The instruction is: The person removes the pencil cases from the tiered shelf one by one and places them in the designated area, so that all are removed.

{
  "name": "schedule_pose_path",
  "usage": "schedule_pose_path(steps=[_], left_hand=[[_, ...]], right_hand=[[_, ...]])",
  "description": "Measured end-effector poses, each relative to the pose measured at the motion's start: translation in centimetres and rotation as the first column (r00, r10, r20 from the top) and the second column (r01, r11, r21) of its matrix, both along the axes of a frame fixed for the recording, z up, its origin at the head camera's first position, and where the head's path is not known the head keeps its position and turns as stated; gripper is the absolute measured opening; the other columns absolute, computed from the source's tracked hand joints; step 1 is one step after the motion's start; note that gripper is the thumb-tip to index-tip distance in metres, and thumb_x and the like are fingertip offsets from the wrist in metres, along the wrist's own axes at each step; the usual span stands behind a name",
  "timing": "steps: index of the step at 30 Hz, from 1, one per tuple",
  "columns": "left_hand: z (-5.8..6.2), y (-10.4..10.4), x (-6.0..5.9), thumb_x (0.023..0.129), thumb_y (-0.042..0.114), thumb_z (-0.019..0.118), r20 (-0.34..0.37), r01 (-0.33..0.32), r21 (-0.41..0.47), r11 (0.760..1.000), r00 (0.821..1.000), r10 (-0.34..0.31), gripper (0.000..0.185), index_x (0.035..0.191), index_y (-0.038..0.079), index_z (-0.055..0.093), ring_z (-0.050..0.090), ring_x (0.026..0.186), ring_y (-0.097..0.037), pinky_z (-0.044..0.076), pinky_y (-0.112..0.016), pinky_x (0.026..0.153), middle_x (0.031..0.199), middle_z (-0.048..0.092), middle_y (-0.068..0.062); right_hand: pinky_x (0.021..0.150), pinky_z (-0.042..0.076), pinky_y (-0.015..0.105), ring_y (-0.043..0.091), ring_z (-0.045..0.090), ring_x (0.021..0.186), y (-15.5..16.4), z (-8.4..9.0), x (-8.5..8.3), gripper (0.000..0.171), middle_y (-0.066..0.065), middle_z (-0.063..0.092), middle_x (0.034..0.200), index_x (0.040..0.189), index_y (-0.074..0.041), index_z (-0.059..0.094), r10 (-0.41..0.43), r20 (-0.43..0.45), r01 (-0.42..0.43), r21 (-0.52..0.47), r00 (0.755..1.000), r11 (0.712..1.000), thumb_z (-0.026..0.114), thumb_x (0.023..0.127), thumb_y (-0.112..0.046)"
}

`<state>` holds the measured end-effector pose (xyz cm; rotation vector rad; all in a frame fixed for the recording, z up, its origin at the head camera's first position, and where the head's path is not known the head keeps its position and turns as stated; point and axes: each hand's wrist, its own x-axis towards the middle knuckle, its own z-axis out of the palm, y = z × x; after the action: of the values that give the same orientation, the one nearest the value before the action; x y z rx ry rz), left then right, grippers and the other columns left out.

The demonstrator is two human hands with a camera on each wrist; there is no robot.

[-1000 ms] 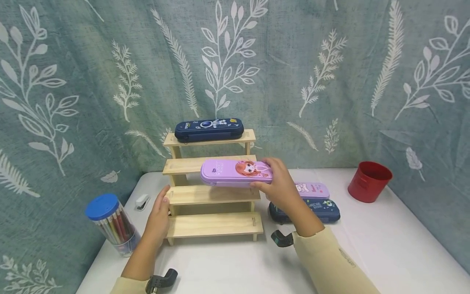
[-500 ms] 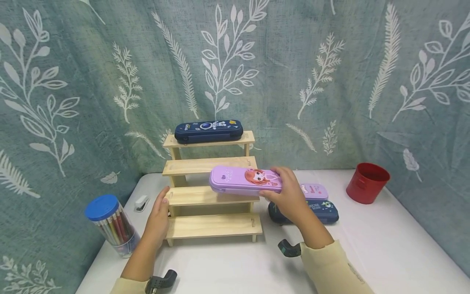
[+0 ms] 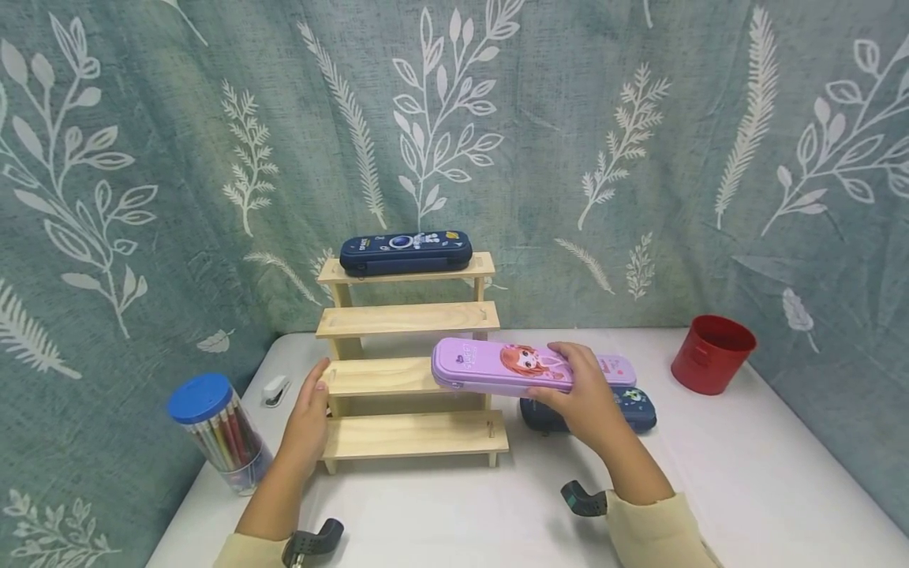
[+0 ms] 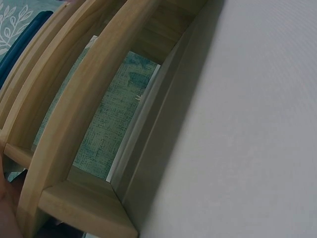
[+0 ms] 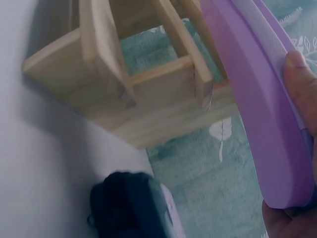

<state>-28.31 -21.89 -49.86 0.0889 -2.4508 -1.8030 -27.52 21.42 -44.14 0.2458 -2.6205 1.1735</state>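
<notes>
The purple pencil case (image 3: 500, 368) is moving right and lower, away from the wooden rack (image 3: 408, 377), now off its right end. The right hand (image 3: 578, 390) is gripping it, fingers curled. The left hand (image 3: 308, 414) is still resting flat against the rack's left side.

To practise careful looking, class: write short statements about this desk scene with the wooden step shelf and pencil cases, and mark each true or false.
1. The right hand holds the purple pencil case. True.
2. The left hand holds a stapler. False: it rests against the wooden step shelf.
3. A dark blue pencil case lies on the top step. True.
4. The red cup stands on the shelf. False: it stands on the white table.
</notes>
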Motion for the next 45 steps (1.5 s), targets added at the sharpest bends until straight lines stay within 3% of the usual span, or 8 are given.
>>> schedule_pose_path(steps=[8,15,29,35,42,45], left_hand=[[0.1,0.0,0.1,0.114,0.049,0.021,0.013,-0.005,-0.005,1.0,1.0,0.005,0.054,0.167,0.042,0.018,0.009,0.163,-0.035,0.007,-0.065,0.129,0.177,0.013,-0.001],[0.1,-0.1,0.1,0.114,0.05,0.02,0.01,0.001,-0.007,1.0,1.0,0.0,0.055,0.168,0.04,0.017,0.009,0.163,-0.036,0.007,-0.065,0.129,0.177,0.013,-0.002],[0.0,0.0,0.2,0.113,0.051,0.02,0.006,0.004,0.004,1.0,1.0,-0.004,0.054,0.167,0.044,0.017,0.01,0.163,-0.034,0.007,-0.065,0.129,0.177,0.014,-0.001],[0.1,0.2,0.3,0.113,0.052,0.02,0.008,0.002,-0.002,1.0,1.0,-0.002,0.054,0.166,0.045,0.017,0.01,0.163,-0.035,0.007,-0.067,0.129,0.177,0.014,-0.001],[0.1,0.1,0.2,0.113,0.051,0.02,-0.002,0.006,0.0,1.0,1.0,-0.006,0.055,0.167,0.041,0.017,0.009,0.163,-0.035,0.008,-0.066,0.129,0.177,0.013,-0.002],[0.0,0.0,0.1,0.114,0.05,0.02,-0.005,0.005,-0.003,1.0,1.0,-0.005,0.055,0.167,0.041,0.017,0.01,0.163,-0.035,0.008,-0.065,0.129,0.177,0.013,-0.002]], right_hand=[[0.119,0.032,0.067,0.04,0.04,0.144,1.9,-1.1,1.1,0.087,0.019,0.043,0.155,0.152,-0.008,0.047,-0.003,0.012,0.003,0.032,1.0,0.999,0.09,0.083,-0.038],[0.116,0.032,0.071,0.044,0.037,0.146,3.7,-1.1,2.5,0.09,0.022,0.039,0.159,0.154,-0.007,0.044,-0.02,0.035,0.018,0.063,0.999,0.998,0.088,0.084,-0.043],[0.115,0.031,0.074,0.05,0.035,0.146,6.8,-2.3,4.5,0.089,0.027,0.04,0.154,0.153,-0.003,0.045,-0.048,0.002,0.048,0.042,0.999,0.998,0.09,0.083,-0.034],[0.112,0.033,0.076,0.05,0.037,0.143,8.3,-2.7,5.1,0.093,0.028,0.038,0.155,0.154,-0.004,0.043,-0.058,0.024,0.057,0.043,0.998,0.997,0.09,0.083,-0.04],[0.11,0.034,0.075,0.051,0.04,0.139,9.8,-4.4,5.6,0.087,0.029,0.043,0.15,0.149,0.0,0.048,-0.035,0.01,0.034,0.053,0.999,0.998,0.092,0.081,-0.032],[0.111,0.033,0.077,0.052,0.038,0.14,10.1,-5.0,5.9,0.088,0.029,0.043,0.149,0.149,-0.001,0.048,-0.029,0.055,0.026,0.067,0.998,0.997,0.091,0.081,-0.036]])
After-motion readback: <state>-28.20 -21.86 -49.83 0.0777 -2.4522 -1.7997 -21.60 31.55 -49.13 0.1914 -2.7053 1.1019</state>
